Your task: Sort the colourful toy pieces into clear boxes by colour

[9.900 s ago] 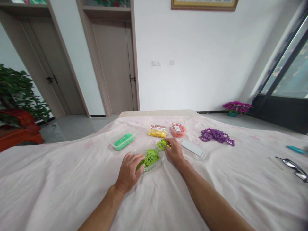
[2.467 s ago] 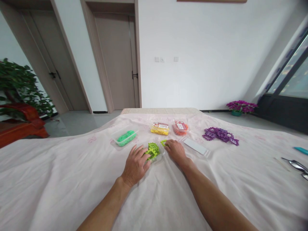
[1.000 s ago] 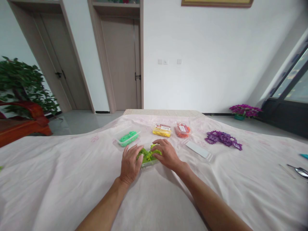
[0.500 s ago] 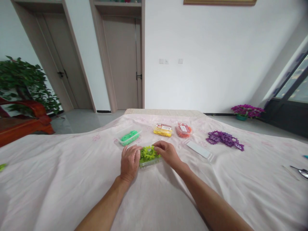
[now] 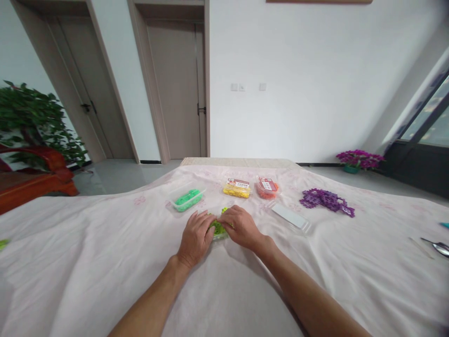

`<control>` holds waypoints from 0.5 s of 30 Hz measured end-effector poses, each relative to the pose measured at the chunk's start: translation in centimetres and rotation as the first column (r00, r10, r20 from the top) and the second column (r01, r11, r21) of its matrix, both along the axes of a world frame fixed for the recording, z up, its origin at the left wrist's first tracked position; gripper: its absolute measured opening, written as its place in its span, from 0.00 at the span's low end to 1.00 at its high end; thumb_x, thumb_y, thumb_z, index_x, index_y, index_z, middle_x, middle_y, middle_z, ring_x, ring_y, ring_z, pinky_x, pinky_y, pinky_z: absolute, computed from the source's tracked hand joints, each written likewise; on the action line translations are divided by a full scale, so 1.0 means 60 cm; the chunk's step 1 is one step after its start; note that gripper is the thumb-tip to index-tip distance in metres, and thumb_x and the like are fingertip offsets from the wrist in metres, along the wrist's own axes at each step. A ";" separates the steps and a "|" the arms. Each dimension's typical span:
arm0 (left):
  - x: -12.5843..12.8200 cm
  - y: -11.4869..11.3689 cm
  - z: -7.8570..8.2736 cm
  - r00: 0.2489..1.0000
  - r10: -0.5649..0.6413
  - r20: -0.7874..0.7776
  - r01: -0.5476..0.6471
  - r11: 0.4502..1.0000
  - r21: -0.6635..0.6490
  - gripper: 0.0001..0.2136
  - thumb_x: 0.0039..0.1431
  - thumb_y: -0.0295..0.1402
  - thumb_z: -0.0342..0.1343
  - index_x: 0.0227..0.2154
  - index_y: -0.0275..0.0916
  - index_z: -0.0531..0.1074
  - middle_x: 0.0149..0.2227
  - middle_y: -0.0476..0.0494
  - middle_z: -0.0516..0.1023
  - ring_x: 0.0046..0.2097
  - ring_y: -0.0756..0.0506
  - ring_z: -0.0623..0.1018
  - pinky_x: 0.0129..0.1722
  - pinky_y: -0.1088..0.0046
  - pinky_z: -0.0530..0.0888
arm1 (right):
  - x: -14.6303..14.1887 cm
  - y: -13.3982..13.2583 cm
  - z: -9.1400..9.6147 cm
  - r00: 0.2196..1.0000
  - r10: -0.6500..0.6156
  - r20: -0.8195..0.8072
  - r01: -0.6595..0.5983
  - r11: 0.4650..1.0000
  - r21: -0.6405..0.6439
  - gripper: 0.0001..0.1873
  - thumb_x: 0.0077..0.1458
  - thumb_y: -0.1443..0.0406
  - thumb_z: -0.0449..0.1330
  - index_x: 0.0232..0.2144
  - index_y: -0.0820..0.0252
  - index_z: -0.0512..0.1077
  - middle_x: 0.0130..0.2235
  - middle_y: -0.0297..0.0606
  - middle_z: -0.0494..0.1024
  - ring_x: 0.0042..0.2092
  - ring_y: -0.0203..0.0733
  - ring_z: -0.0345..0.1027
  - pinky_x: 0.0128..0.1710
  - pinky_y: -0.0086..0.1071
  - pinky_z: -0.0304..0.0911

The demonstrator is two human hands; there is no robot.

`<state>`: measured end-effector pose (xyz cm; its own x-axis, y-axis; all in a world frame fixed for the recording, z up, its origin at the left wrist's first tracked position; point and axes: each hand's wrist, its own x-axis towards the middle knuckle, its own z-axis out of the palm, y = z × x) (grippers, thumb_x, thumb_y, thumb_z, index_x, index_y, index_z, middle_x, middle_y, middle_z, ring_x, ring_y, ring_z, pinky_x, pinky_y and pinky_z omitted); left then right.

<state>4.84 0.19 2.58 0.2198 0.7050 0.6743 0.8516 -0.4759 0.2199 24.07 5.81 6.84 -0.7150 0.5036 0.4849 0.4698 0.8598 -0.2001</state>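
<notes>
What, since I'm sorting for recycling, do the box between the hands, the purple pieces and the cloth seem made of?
Box: probably thin clear plastic, glossy; its front wall is see-through with bright glints.
Purple pieces: likely molded plastic, low sheen, judging by stiff-looking edges and cut-outs.
Cloth: fabric, matte, with soft folds; fibre unclear.

A pale cloth [image 5: 228,290] bears 4 tubs [image 5: 220,237] and purple pieces [image 5: 327,200].

We see two brown doors [image 5: 175,93] back left, white wall [image 5: 298,117] with three switch plates [image 5: 262,87], frame edge [image 5: 319,1] up top. Far left: leafy plant [image 5: 33,114] behind red wooden furniture [image 5: 58,167]. Far right: magenta flowers [image 5: 360,158] in green pot [image 5: 351,169], dark-framed glazing [image 5: 421,157] beside. We also note a shiny spoon-like item [image 5: 441,249] and teal object [image 5: 445,225], both cut off at right.
</notes>
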 end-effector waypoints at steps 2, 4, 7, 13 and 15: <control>0.003 -0.002 0.004 1.000 -0.003 -0.009 0.003 1.000 -0.005 0.14 0.66 0.32 0.47 0.50 0.40 0.72 0.50 0.41 0.79 0.55 0.42 0.75 0.62 0.51 0.62 | 0.001 0.001 -0.002 1.000 0.015 0.000 -0.015 1.000 -0.013 0.13 0.59 0.71 0.55 0.38 0.55 0.78 0.35 0.38 0.80 0.40 0.40 0.70 0.46 0.36 0.60; 0.005 -0.004 0.007 1.000 0.005 -0.012 -0.005 1.000 -0.012 0.13 0.66 0.31 0.47 0.49 0.40 0.72 0.48 0.42 0.80 0.52 0.42 0.77 0.61 0.51 0.63 | 0.001 0.004 -0.004 0.999 0.036 -0.038 -0.039 0.998 -0.059 0.14 0.58 0.72 0.55 0.37 0.54 0.79 0.35 0.37 0.80 0.40 0.40 0.71 0.47 0.36 0.60; 0.008 -0.006 0.011 0.999 0.011 -0.031 -0.011 1.000 -0.003 0.12 0.65 0.31 0.48 0.48 0.40 0.72 0.48 0.41 0.80 0.50 0.42 0.77 0.60 0.51 0.64 | 0.006 0.016 0.001 0.975 -0.011 -0.221 -0.028 0.985 -0.173 0.13 0.56 0.72 0.56 0.37 0.55 0.79 0.38 0.37 0.81 0.43 0.40 0.73 0.47 0.36 0.64; 0.010 -0.009 0.004 0.997 0.006 -0.080 -0.002 0.999 0.041 0.13 0.64 0.31 0.49 0.48 0.41 0.73 0.49 0.41 0.80 0.51 0.42 0.77 0.58 0.54 0.68 | 0.067 0.070 0.043 0.855 -0.338 -0.392 0.203 0.916 -0.347 0.13 0.56 0.66 0.56 0.39 0.56 0.79 0.42 0.38 0.82 0.44 0.43 0.75 0.46 0.37 0.68; 0.009 -0.010 0.001 0.997 0.016 -0.081 -0.013 0.999 0.040 0.14 0.65 0.31 0.48 0.50 0.40 0.72 0.50 0.40 0.79 0.52 0.41 0.77 0.58 0.53 0.68 | 0.110 0.090 0.045 0.869 -0.421 -0.261 0.304 0.869 -0.390 0.13 0.56 0.66 0.57 0.41 0.57 0.79 0.43 0.39 0.82 0.44 0.44 0.75 0.46 0.37 0.68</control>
<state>5.39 -0.41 2.66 0.2652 0.6817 0.6818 0.8726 -0.4705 0.1310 30.69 11.20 9.57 -0.2786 0.8643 0.4188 0.5909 0.4980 -0.6347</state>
